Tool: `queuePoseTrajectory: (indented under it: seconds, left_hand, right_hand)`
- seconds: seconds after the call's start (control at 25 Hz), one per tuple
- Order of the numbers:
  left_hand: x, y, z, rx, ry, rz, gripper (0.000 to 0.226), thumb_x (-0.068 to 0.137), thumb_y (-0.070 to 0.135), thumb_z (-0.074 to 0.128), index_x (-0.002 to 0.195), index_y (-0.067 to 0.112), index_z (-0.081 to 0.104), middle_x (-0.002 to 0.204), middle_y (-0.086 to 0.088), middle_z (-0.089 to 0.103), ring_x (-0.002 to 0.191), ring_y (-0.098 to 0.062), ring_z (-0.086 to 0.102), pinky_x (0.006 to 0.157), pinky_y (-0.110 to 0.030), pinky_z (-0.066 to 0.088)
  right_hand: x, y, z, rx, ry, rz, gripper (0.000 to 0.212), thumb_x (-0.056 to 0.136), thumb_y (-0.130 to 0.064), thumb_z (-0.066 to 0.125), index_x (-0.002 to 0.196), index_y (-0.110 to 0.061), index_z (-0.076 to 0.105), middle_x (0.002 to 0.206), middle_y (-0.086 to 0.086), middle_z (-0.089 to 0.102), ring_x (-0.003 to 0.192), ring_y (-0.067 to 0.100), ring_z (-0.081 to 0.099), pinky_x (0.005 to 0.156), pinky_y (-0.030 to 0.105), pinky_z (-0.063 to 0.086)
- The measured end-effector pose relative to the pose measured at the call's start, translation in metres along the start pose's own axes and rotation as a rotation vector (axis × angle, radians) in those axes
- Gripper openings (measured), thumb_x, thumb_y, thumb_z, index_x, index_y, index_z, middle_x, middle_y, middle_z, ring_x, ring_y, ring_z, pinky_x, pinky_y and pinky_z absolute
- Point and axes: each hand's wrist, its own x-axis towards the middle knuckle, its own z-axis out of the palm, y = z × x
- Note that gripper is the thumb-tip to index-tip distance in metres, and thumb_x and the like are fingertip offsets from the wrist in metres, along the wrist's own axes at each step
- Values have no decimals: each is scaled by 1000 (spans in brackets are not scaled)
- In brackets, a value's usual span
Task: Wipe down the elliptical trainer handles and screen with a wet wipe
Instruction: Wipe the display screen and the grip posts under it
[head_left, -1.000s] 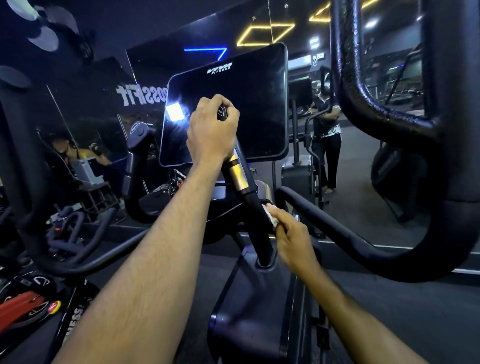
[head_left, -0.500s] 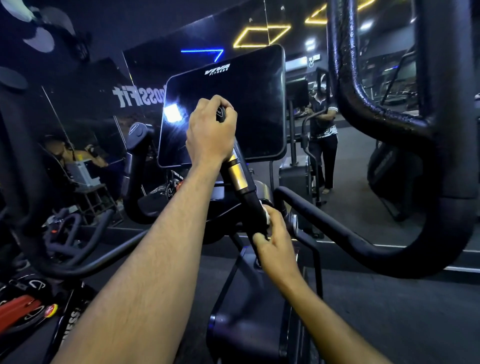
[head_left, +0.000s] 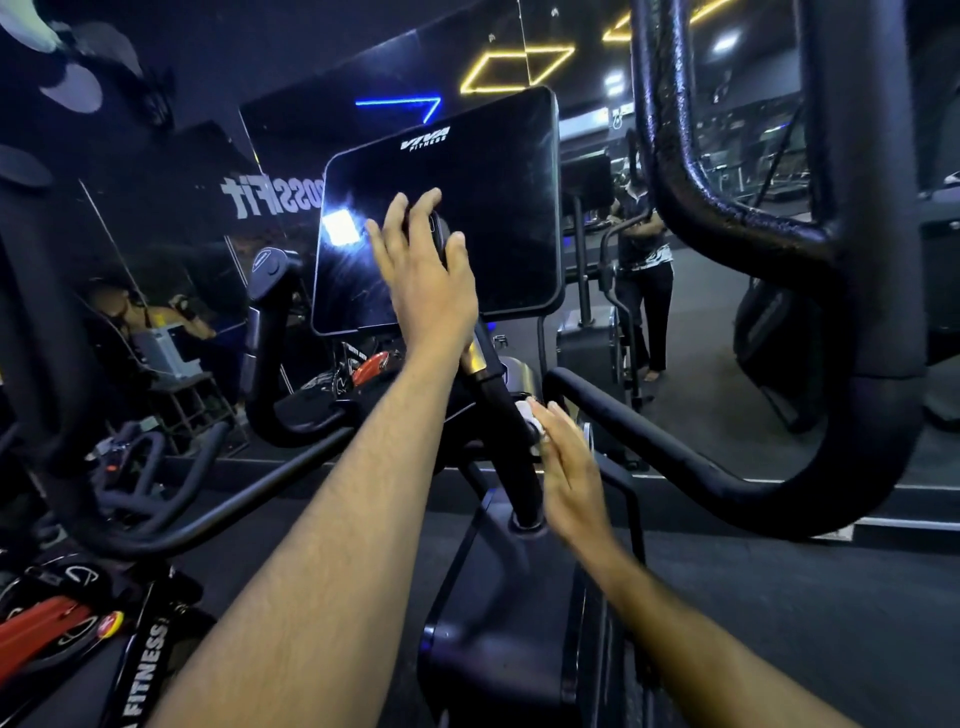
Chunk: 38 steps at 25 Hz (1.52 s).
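The elliptical's dark screen stands ahead of me. In front of it rises the black inner handle with a gold band. My left hand is at the handle's top, fingers spread and loose around the tip rather than gripping it. Lower down, my right hand presses a white wet wipe against the right side of the handle's stem, the wipe pinched at my fingertips. A second inner handle stands to the left of the screen.
Thick black moving arms frame the view at the right and the left. A curved side rail runs right of my right hand. A mirror wall shows a person's reflection. Spin bikes sit at the lower left.
My left hand has loosened from a closed grip on the handle's top to spread fingers. My right hand has stayed on the stem with the wipe, its fingers now straighter.
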Motion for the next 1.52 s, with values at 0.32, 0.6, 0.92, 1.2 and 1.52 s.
queuePoseTrajectory:
  seconds: [0.32,0.6,0.92,1.2,1.52]
  left_hand:
    - [-6,-10,5,-8,71,86,43,106,19,54,148,23,53,168,-1,29,162,-29,-1,101,8,-6]
    - [-6,-10,5,-15,82,86,44,106,20,54,150,25,52,168,2,30,162,-26,-1,114,-10,3]
    - [-8,-10,2,2,64,105,45,106,21,52,151,24,51,169,1,29,162,-27,-1,110,-1,1]
    - [-10,-9,3,-17,81,108,45,107,19,52,152,23,50,169,-1,29,162,-28,-2,105,4,1]
    - [-12,-9,2,9,66,98,46,107,20,51,153,24,49,169,-1,28,162,-27,-1,115,-18,8]
  right_hand:
    - [50,4,-2,36,-69,246,29,101,-7,51,118,-13,74,115,7,64,99,13,64,93,23,50]
    - [26,-21,-17,262,-140,351,29,104,-2,44,108,-8,73,96,18,71,69,26,73,65,39,62]
    - [73,-26,-20,-322,-347,177,38,105,-7,37,112,-13,73,101,8,51,63,29,69,53,32,60]
    - [34,-69,-32,194,-357,469,36,102,1,33,103,1,68,81,29,73,71,34,76,68,42,65]
    - [35,-119,-20,-35,-122,114,21,101,-27,60,87,-14,69,69,0,71,60,17,65,61,36,54]
